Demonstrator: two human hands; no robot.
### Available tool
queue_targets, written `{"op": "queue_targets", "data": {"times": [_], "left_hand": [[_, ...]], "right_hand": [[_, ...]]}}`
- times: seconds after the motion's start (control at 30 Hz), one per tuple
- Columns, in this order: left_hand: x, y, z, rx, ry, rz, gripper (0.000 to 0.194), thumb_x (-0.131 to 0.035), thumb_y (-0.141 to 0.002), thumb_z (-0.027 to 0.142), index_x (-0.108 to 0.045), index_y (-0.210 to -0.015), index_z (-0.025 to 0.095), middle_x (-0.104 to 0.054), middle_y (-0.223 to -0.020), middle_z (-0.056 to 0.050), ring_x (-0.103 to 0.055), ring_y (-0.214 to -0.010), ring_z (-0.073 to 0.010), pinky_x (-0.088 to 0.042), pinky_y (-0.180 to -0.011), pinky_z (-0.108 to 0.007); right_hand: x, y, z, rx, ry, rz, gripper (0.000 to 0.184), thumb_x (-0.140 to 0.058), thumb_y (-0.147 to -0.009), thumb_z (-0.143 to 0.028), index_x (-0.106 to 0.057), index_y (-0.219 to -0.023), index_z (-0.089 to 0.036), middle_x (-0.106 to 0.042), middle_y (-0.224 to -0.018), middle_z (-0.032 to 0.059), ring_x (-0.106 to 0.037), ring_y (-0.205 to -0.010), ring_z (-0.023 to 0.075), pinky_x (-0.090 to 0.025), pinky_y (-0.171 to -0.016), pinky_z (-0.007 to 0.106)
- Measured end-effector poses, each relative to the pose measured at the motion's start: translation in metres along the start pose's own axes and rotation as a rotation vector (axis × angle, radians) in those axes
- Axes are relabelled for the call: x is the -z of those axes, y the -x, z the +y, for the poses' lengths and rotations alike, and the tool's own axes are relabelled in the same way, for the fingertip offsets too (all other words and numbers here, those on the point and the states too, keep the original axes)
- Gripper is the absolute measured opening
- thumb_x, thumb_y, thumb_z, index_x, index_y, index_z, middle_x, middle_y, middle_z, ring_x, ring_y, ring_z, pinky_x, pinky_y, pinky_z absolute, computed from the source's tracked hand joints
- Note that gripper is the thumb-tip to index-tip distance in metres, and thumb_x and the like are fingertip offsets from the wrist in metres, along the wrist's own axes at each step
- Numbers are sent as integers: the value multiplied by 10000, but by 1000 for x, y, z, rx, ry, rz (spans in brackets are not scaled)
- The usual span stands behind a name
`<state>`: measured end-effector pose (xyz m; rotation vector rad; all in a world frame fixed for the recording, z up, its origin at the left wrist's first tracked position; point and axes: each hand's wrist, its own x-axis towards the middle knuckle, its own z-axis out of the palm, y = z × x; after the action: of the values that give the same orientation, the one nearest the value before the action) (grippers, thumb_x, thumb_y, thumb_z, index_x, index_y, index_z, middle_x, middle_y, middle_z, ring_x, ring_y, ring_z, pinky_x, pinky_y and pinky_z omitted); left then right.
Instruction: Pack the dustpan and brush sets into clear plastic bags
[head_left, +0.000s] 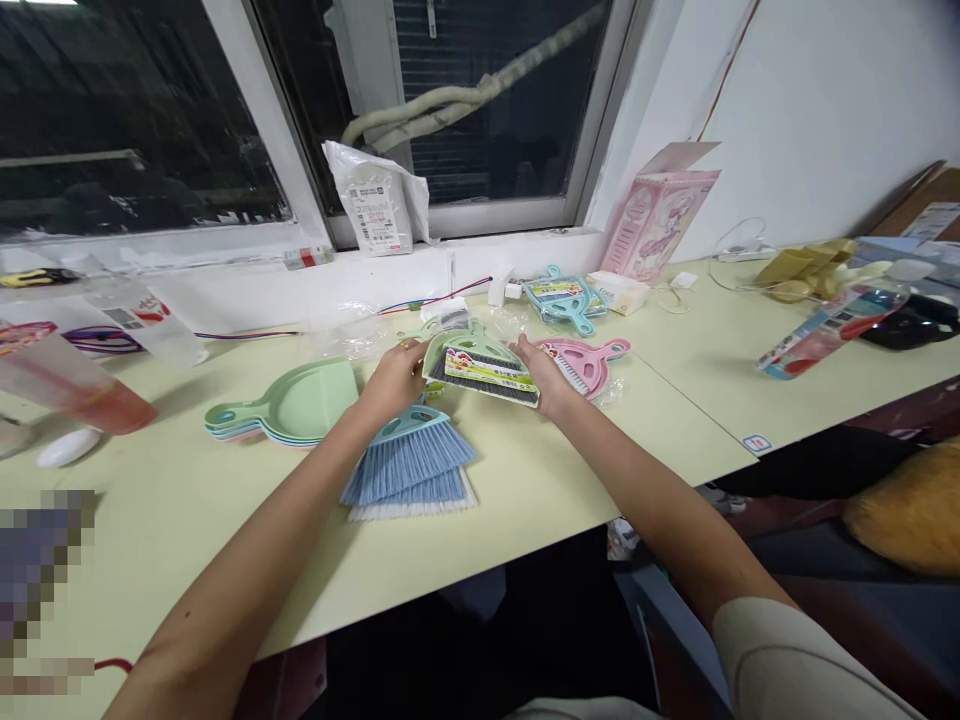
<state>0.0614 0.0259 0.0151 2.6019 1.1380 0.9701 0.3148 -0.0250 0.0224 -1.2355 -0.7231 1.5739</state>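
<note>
Between both hands I hold a green dustpan and brush set (484, 368) with dark bristles and a printed label, raised a little above the table. My left hand (397, 380) grips its left end, and my right hand (546, 375) closes on the right end. Below my left hand lie blue hand brushes (412, 455), with white bristles under them. A stack of dustpans, a green one (311, 400) on top, rests left of that hand. Just behind my right hand is a pink dustpan set (589, 362). Farther back sit blue dustpan sets (566, 300).
Clear plastic wrap (349, 335) lies along the wall. A drink cup (82, 385) and a clear bottle (146, 320) stand at the left. To the right are a pink box (660, 220), a tissue pack (619, 290) and a labelled bottle (829, 325). The table's front edge is near me.
</note>
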Motion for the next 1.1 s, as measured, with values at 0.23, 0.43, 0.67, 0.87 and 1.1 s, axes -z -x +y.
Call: {"op": "queue_targets", "data": {"times": [0.23,0.43,0.67,0.87,1.1], "left_hand": [[-3,3,4,81,152,139,300,-534,-919,189,-689,-1174,210,-718,-1118,-89,-665,-861,-191,-553,-746,-302],[-3,2,3,117,143,93,378,-514,-955,231,-716,-1275,227,-739,-1119,-95,-680,-941,-220,-570,-820,-340],[2,0,4,54,57,96,372,-453,-1005,252,-739,-1237,203,-740,-1177,-102,-672,-1083,-254,-512,-1015,-410],[-1,0,4,81,43,157,313,-476,-1032,299,-733,-1193,220,-723,-1177,-95,-678,-1045,-236,-520,-986,-384],[-3,2,0,57,24,185,191,-529,-1006,286,-702,-980,210,-686,-1216,-124,-612,-1241,-279,-546,-896,-371]], "right_hand": [[3,-1,2,-14,57,-9,655,-385,-1033,-703,-570,-1487,-270,-781,-1197,78,-792,-874,242,-663,-749,404],[6,-10,6,-24,45,-67,628,-365,-1043,-691,-591,-1459,-277,-790,-1169,70,-793,-819,232,-663,-734,404],[5,-5,3,-15,49,-10,609,-411,-1035,-686,-610,-1443,-280,-798,-1136,63,-792,-791,233,-662,-688,380],[4,-3,1,-26,35,-57,594,-357,-1056,-665,-620,-1430,-286,-804,-1107,65,-792,-783,236,-663,-697,396],[3,-2,2,-22,24,-44,578,-380,-1058,-645,-627,-1419,-267,-802,-1120,70,-793,-784,239,-664,-697,389]]}}
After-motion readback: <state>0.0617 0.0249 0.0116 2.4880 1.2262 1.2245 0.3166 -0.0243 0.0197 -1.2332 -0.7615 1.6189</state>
